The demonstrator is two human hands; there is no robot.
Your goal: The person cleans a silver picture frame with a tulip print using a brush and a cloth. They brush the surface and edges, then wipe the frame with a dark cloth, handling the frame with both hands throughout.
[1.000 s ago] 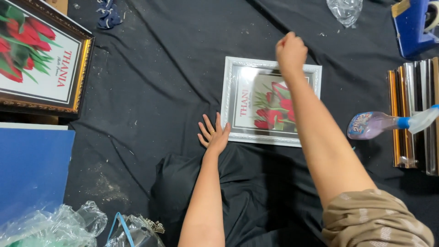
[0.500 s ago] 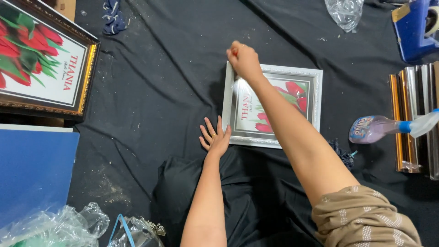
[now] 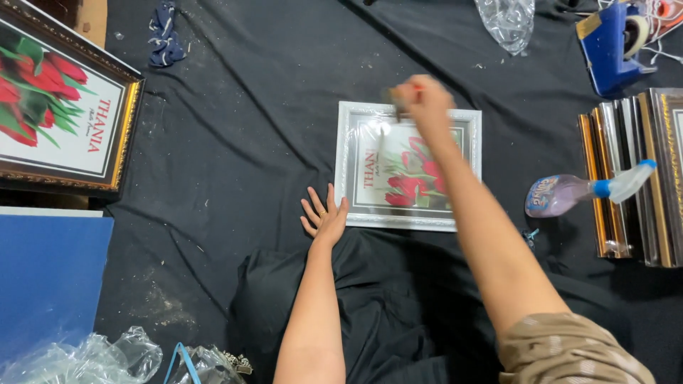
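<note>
A small white picture frame [image 3: 408,167], its front covered in clear plastic wrap and showing red flowers, lies flat on the black cloth [image 3: 249,128] that covers the surface, directly ahead of the person and slightly to the right of centre. Its long axis runs left to right across the view, so the near long edge faces the person's body. The left hand [image 3: 324,217] rests flat on the cloth with fingers spread, its fingertips touching or just beside the frame's near left corner, as if steadying it. The right hand [image 3: 421,99] reaches across the frame from the near side and sits over its far edge, near the middle of the top rail; it is blurred, and looks closed around something small, though what it pinches cannot be told. The right arm lies diagonally over the right half of the frame, hiding part of the picture. Of the two, the right hand is the one over the frame's face, while the left stays at its outside edge. To the right, well apart from the frame, a spray bottle [image 3: 583,193] lies on its side against a stack of frame mouldings [image 3: 633,185], with a blue tape dispenser [image 3: 612,46] beyond. A larger gold-edged framed picture [image 3: 64,114] lies at far left, above a blue board [image 3: 46,281].
</note>
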